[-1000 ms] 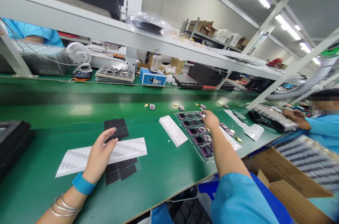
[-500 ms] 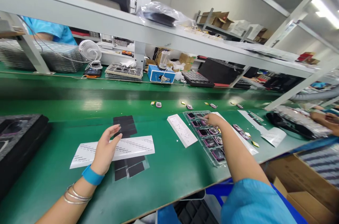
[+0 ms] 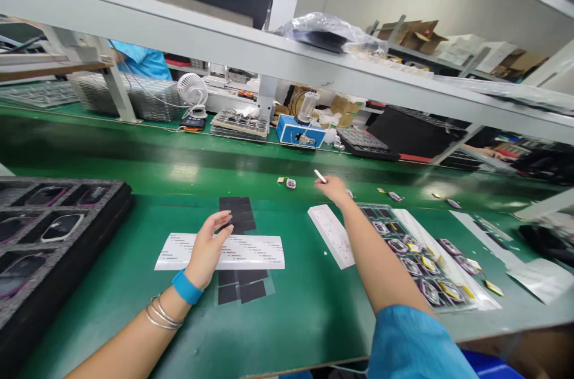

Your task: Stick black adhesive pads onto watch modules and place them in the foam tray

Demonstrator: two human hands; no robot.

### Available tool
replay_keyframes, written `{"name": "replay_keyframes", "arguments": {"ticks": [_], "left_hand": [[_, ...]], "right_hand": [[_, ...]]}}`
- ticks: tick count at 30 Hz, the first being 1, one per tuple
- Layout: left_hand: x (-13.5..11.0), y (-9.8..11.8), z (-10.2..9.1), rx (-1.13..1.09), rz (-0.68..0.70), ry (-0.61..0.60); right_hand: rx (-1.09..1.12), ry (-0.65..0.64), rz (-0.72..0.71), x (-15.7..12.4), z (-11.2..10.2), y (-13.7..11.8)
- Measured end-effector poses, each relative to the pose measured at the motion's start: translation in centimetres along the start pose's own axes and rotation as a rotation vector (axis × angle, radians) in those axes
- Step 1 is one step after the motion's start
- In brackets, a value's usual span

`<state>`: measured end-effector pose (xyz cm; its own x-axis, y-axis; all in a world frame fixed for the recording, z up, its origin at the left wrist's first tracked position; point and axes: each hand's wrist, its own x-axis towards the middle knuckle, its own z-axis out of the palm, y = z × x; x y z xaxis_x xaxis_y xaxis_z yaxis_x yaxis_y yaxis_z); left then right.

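My left hand rests on a long white label sheet, fingers loosely stretched out, nothing in them. Black adhesive strips lie under and behind the sheet. My right hand reaches forward over the green belt and pinches a thin white stick. It hovers near a small pink-rimmed part and a white strip. To its right lies a clear tray of pink-rimmed parts.
A black foam tray with oval parts fills the left. Loose small parts dot the belt. Behind stand a small white fan, a blue box, stacked trays and a grey shelf beam. A person in blue is beyond.
My right hand left the clear tray and moved forward-left over the belt, now with a white stick showing in its fingers. The view turned left, revealing more of the foam tray. My left hand stayed put.
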<state>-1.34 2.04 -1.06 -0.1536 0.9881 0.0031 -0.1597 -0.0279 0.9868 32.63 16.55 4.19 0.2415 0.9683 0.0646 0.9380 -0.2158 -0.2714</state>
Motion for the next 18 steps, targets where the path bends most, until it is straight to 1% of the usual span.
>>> {"name": "replay_keyframes", "arguments": {"ticks": [3,5,7,10,13,15,17,18], "left_hand": [[0.0,0.5,-0.2,-0.088,-0.047,0.017],[0.0,0.9,-0.4,-0.146,-0.067,0.033],[0.1,1.3,-0.5,-0.186,-0.082,0.049],[0.3,1.5,-0.6,-0.223,-0.094,0.078],[0.5,1.4,-0.7,-0.244,-0.099,0.099],[0.6,1.5,-0.8,-0.24,-0.086,0.103],[0.6,1.7,-0.9,-0.193,-0.061,0.084],[0.6,1.8,-0.9,-0.151,-0.051,0.059]], "right_hand": [[0.053,-0.047,-0.014,1.4,3.0,-5.1],[0.054,-0.056,0.023,1.7,4.6,-7.3],[0.052,-0.053,0.059,1.7,5.5,-8.7],[0.078,-0.063,0.042,1.1,5.7,-9.7],[0.149,-0.077,-0.071,-0.7,5.1,-10.6],[0.213,-0.101,-0.179,-3.0,4.5,-11.3],[0.343,-0.18,-0.348,-6.3,4.1,-11.9],[0.448,-0.246,-0.463,-8.2,3.9,-12.2]]}}
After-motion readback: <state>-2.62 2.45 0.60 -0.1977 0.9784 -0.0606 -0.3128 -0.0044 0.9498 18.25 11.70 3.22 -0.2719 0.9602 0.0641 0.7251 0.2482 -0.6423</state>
